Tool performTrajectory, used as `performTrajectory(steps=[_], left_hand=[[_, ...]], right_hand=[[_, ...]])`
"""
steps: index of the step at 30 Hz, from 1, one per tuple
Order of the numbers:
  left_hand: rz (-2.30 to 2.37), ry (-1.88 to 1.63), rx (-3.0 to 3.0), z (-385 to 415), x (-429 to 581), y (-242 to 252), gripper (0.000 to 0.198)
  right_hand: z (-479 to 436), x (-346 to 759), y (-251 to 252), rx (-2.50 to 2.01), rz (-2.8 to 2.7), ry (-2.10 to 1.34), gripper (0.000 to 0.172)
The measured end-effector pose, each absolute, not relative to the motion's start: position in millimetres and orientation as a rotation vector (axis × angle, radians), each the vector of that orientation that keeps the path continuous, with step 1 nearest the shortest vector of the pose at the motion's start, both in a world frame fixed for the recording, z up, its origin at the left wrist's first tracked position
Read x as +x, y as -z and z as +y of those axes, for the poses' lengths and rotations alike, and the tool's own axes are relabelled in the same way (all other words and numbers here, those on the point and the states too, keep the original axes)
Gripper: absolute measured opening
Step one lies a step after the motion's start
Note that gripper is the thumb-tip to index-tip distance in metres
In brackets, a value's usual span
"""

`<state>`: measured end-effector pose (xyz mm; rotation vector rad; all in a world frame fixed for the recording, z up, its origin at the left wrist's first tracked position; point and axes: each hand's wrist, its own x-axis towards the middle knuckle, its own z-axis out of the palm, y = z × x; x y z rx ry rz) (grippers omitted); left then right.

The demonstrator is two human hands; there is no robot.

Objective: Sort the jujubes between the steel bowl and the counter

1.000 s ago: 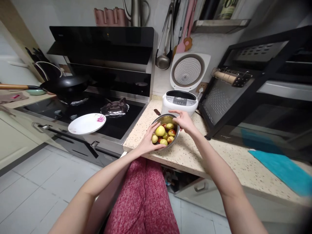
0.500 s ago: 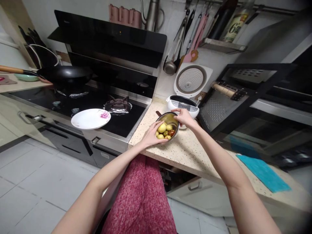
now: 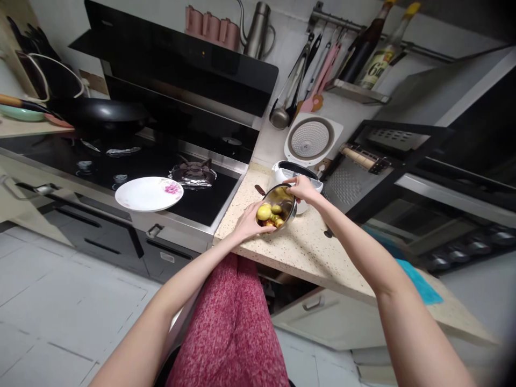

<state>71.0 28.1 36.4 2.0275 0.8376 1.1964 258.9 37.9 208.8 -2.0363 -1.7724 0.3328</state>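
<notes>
A metal bowl [image 3: 287, 200] is tilted toward me above the counter, with its mouth facing left. Inside it lie several small round fruits or vegetables [image 3: 264, 212], mostly yellow-green and a few reddish brown. My left hand [image 3: 250, 221] is curved round the bowl's lower left rim, fingers along the edge. On the upper right rim my right hand [image 3: 301, 189] pinches the bowl between thumb and fingers. Just behind the bowl stands a white rice cooker [image 3: 278, 171] with its lid [image 3: 309, 141] raised. A brown handle end [image 3: 260, 190] shows on the counter beside the bowl.
A white plate with a pink flower [image 3: 149, 194] sits at the stove's front edge, near a gas burner [image 3: 194, 172]. Further left is a black wok [image 3: 105, 114]. An oven [image 3: 435, 215] and a teal cloth [image 3: 421, 282] are to the right on the speckled counter [image 3: 306, 258].
The bowl has tipped further and the round pieces have shifted toward its lower left side. Both hands keep their hold on the rim. The camera view has turned slightly.
</notes>
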Motion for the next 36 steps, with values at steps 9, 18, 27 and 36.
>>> performTrajectory(steps=[9,18,27,36], left_hand=[[0.936,-1.123,2.105,30.4,72.8,-34.0,0.094],[0.954,-1.125,2.223,31.7,73.7,-30.1,0.084],[0.973,-1.132,2.252,32.5,73.9,-27.6,0.078],[0.962,-1.104,2.279,33.6,72.5,-27.3,0.079]], right_hand=[[41.1,264.9,-212.8,-2.057,-1.815,-0.241,0.059],[32.8,264.8,-216.6,-2.079,-1.831,-0.207,0.063],[23.8,249.2,-227.2,-2.125,-1.893,-0.098,0.057],[17.4,244.5,-228.0,-2.149,-1.958,0.122,0.059]])
